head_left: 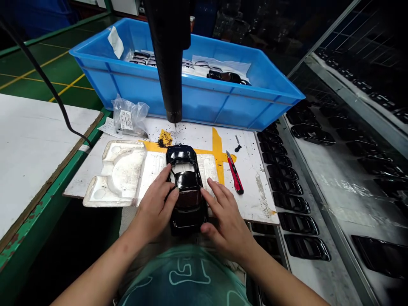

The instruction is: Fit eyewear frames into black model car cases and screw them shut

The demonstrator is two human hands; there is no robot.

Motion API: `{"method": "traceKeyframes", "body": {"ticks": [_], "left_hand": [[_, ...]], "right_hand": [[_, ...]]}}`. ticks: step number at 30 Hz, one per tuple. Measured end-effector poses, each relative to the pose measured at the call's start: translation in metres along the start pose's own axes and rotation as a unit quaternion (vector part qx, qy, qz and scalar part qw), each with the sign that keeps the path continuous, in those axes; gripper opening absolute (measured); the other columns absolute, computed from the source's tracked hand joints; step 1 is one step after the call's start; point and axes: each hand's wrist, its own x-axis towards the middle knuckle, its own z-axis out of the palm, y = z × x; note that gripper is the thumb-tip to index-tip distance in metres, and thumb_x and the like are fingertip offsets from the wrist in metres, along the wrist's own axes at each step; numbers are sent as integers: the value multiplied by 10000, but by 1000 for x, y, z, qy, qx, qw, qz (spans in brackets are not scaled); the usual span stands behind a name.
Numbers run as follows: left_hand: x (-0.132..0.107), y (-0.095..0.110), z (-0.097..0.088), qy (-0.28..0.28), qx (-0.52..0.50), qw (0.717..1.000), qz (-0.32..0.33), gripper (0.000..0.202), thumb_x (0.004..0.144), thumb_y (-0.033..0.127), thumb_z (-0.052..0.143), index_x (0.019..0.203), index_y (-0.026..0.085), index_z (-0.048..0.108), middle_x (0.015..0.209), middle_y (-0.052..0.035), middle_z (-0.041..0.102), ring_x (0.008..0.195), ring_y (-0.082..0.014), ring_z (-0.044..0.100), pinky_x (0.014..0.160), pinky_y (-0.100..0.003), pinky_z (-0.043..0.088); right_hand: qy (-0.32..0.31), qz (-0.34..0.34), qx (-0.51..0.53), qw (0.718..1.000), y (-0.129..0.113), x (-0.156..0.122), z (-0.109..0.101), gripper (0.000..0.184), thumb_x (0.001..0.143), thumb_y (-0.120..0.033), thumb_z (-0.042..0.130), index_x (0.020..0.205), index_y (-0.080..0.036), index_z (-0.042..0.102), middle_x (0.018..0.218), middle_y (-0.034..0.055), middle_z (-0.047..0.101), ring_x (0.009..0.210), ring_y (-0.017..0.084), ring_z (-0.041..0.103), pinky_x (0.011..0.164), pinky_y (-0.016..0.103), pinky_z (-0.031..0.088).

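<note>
A glossy black model car body lies upright on the white foam block, its window openings facing up. My left hand grips its left side, with fingertips along the window edge and the thumb on the roof. From the other side, my right hand holds it, index fingertip at the roof edge and thumb near the rear corner. Above the far end hangs a black electric screwdriver, its bit pointing down and apart from the car body. Tiny black screws lie in a pile beyond the car.
A blue bin with glossy parts stands behind. A red utility knife lies right of the foam block. A plastic bag sits at the bin's left. Rows of black car bodies line the right side. A black cable hangs left.
</note>
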Motion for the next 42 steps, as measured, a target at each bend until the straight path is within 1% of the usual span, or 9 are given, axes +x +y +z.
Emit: {"method": "traceKeyframes", "body": {"ticks": [3,7,14,22,29,33,36,38,42], "left_hand": [[2,2,-1,-9,-22,999,-23,280,1024,316,368,984,181,610,1610,-120,289,1482,-218,297,1218,-452,293],[5,4,-2,-8,-39,998,-38,315,1020,338,368,845,189,583,1593,-123,327,1465,-224,332,1213,-445,303],[5,1,-4,-14,-46,998,-44,329,1007,394,391,852,192,601,1601,-101,318,1471,-263,319,1212,-476,303],[-11,-3,-2,33,-13,999,-14,358,993,352,456,1321,217,508,1557,-106,394,1448,-264,364,1204,-505,314],[-49,-2,2,-62,100,990,71,775,966,408,507,1574,257,52,1654,-113,128,1517,-312,164,1220,-566,213],[-58,-6,8,-58,121,989,66,830,966,556,431,1576,200,-4,1654,-151,86,1522,-330,118,1212,-569,213],[-59,-9,10,-40,121,990,63,862,952,624,393,1574,164,12,1648,-180,86,1520,-344,115,1205,-570,214],[-59,-10,11,-31,125,989,75,862,952,638,377,1573,151,32,1641,-195,110,1516,-347,131,1202,-571,201],[-57,-10,12,-18,139,986,96,884,937,656,403,1570,132,79,1625,-209,172,1508,-340,170,1199,-532,213]], "right_hand": [[-10,15,-34,999,-9,6,6,925,898,-783,234,1540,-117,258,1609,164,223,1463,342,194,1148,597,300],[-3,2,-74,997,-24,19,11,1042,807,-873,228,1509,-112,341,1600,151,262,1442,372,219,1134,630,296],[15,10,-71,997,-36,31,17,990,760,-909,261,1474,-245,438,1620,103,224,1455,373,207,1142,638,268],[17,68,-13,997,-6,-11,20,1034,784,-892,243,1546,-193,271,1601,142,259,1442,367,239,1118,628,326],[13,56,11,998,-6,-5,21,1056,761,-911,227,1557,-216,236,1614,132,227,1451,377,208,1132,653,282],[-10,28,-5,1000,-11,8,16,1014,759,-909,235,1553,-277,243,1637,117,142,1466,400,153,1114,713,242],[1,-3,-1,1000,-15,16,11,887,854,-821,318,1538,-258,267,1632,130,144,1477,381,135,1118,701,254],[31,-8,3,999,-15,22,6,674,955,-627,441,1485,-222,344,1600,141,237,1474,342,179,1135,649,283],[76,-30,-9,997,-13,36,-7,472,933,-361,613,1351,-199,469,1512,141,393,1431,296,298,1155,559,319]]}}
